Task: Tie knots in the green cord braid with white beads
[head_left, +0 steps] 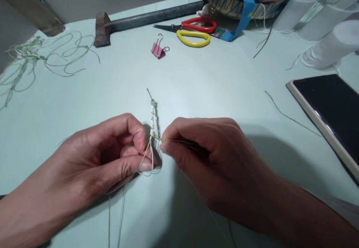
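Observation:
A short knotted cord braid (153, 119) in green and white stands out from a thin nail (149, 93) at the middle of the table. Loose green and white cords fan out from its lower end. My left hand (112, 158) is closed, with thumb and fingers on the cords (148, 154) just below the braid. To the right, my right hand (207, 154) pinches a thin green cord (175, 140) between thumb and forefinger, drawn out sideways from the braid's end. Other cord ends hang below both hands towards the near edge.
Behind lie a hammer (103, 29), red-and-yellow-handled scissors (193, 31) and a pink binder clip (158, 49). Tangled green cords (30, 55) are at the far left. Thread spools (331, 46), a basket (230, 5) and a phone (331, 102) stand or lie on the right, near a loose cord piece (288, 116).

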